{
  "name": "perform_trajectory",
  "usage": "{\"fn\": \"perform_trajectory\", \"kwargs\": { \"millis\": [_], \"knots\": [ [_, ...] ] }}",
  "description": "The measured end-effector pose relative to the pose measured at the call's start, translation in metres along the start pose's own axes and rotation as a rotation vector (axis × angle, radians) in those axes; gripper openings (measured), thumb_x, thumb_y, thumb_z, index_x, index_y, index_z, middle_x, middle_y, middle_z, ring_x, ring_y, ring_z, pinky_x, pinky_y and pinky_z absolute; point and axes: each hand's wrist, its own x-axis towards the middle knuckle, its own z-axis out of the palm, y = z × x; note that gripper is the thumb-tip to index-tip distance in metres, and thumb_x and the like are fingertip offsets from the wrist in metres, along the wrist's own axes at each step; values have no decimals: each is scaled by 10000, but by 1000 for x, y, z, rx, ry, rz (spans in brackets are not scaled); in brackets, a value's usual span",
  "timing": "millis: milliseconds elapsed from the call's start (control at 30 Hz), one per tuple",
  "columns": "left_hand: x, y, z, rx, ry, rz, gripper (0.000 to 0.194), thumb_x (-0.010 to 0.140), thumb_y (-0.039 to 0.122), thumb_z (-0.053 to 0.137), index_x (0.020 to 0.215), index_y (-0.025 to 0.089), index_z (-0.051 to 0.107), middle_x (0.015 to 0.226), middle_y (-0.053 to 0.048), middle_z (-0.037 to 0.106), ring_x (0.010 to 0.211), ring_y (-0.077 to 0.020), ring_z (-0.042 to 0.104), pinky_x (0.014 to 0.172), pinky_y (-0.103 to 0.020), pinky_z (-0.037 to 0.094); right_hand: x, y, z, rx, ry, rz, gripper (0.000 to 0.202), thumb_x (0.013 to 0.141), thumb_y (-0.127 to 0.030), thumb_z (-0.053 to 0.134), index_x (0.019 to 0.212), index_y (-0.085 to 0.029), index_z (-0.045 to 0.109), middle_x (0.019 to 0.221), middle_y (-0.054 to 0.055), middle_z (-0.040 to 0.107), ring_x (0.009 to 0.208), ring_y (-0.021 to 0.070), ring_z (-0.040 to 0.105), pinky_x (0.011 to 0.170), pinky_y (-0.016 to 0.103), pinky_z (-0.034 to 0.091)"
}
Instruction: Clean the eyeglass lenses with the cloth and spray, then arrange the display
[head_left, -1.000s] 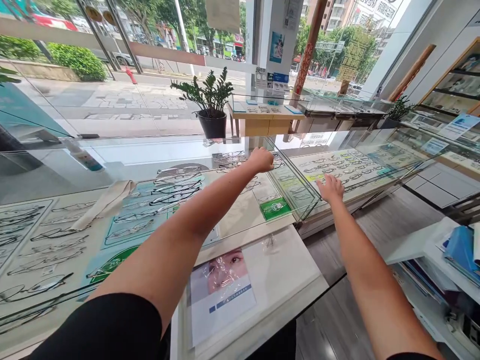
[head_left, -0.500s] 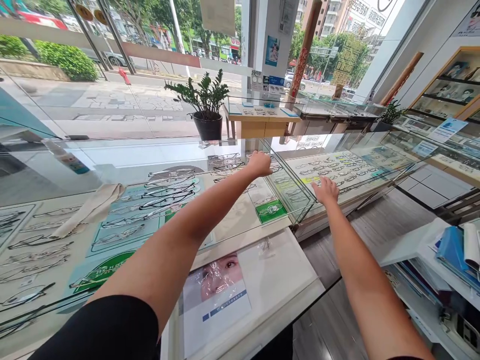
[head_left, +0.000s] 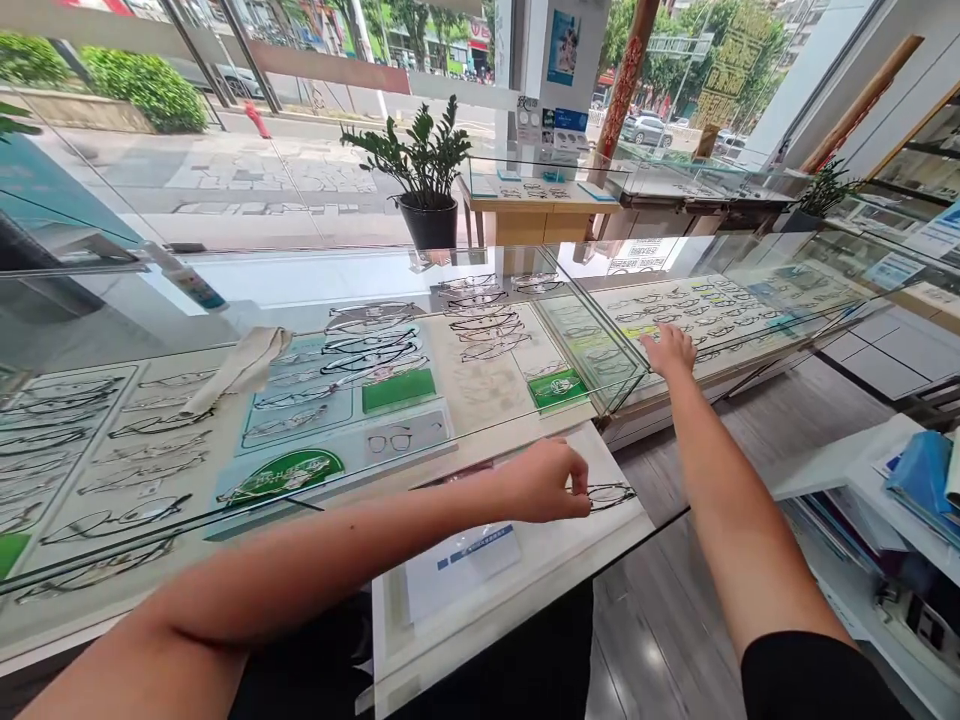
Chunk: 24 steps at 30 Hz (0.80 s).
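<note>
The left hand [head_left: 555, 485] is over a smooth white ledge [head_left: 600, 545] at the near side of the display bench [head_left: 292, 287], its fingers curled down and inward into a rounded shape. Dark, thin-rimmed eyeglasses [head_left: 613, 496] lie low over the ledge just beside the fingertips, with one end hidden behind them; whether the fingers pinch the frame or only touch it, I cannot tell. The right hand [head_left: 670, 350] is at the glass edge near the corner where two cases meet, palm down, its fingers loosely bent and a little apart, with nothing seen in it. A printed sheet [head_left: 472, 560] with a dark blue band lies on the ledge, partly covered by the left forearm. Under the clear, reflective glass are rows of slender frames [head_left: 375, 350], some wiry and some thicker and black, on cream and pale blue panels. A flat green rectangular card [head_left: 559, 388] is near the case corner. On the glass, a soft beige cloth [head_left: 236, 370] lies in long folds, and a translucent bottle [head_left: 184, 275] with a blue label is farther back. Beyond the bench, a glossy-leaved plant [head_left: 420, 155] stands in a round, dark pot [head_left: 429, 222].
</note>
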Motion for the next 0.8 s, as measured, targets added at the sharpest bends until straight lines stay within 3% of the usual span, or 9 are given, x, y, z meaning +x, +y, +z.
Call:
{"fn": "perform_trajectory", "kwargs": {
  "millis": [100, 233, 367, 533, 700, 800],
  "knots": [
    [-7, -43, 31, 26, 7, -84, 66, 828, 244, 798, 798, 267, 743, 939, -63, 833, 1059, -304, 770, 933, -402, 596, 3, 2, 2, 12, 13, -3, 840, 1114, -664, 343, 1808, -200, 430, 1924, 134, 356, 1749, 408, 296, 1418, 600, 296],
    [3, -101, 35, 183, 186, -175, 81, 890, 216, 741, 825, 263, 749, 958, -37, 861, 1098, -299, 757, 994, -406, 577, 6, 4, 5, 44, 48, -10, 837, 1104, -669, 381, 1789, -196, 470, 1904, 153, 392, 1728, 426, 320, 1405, 623, 313],
    [27, -145, 13, 271, 332, -285, 142, 966, 246, 658, 931, 249, 796, 1105, -92, 869, 1157, -347, 731, 1044, -489, 557, 5, 4, 6, 43, 56, 3, 824, 1102, -670, 390, 1785, -217, 477, 1903, 132, 402, 1727, 403, 328, 1413, 605, 308],
    [73, -185, -25, 360, 436, -356, 219, 1015, 276, 608, 1003, 215, 818, 1238, -180, 836, 1281, -416, 671, 1112, -585, 491, 1, 4, 5, 71, 76, -8, 797, 1098, -658, 417, 1760, -224, 510, 1900, 112, 414, 1716, 387, 342, 1409, 590, 306],
    [124, -210, -51, 386, 464, -373, 296, 1075, 234, 489, 1069, 206, 783, 1158, -175, 814, 1138, -352, 689, 1099, -564, 476, -2, 4, 5, 99, 96, -2, 774, 1091, -647, 458, 1742, -236, 535, 1881, 107, 449, 1701, 399, 368, 1394, 616, 319],
    [152, -222, -60, 398, 460, -311, 225, 1087, 303, 558, 1127, 223, 765, 1182, -147, 792, 1155, -329, 672, 1122, -550, 468, -1, 6, 7, 103, 106, -6, 766, 1086, -656, 466, 1730, -249, 548, 1876, 105, 455, 1696, 401, 368, 1386, 617, 319]
  ]
}}
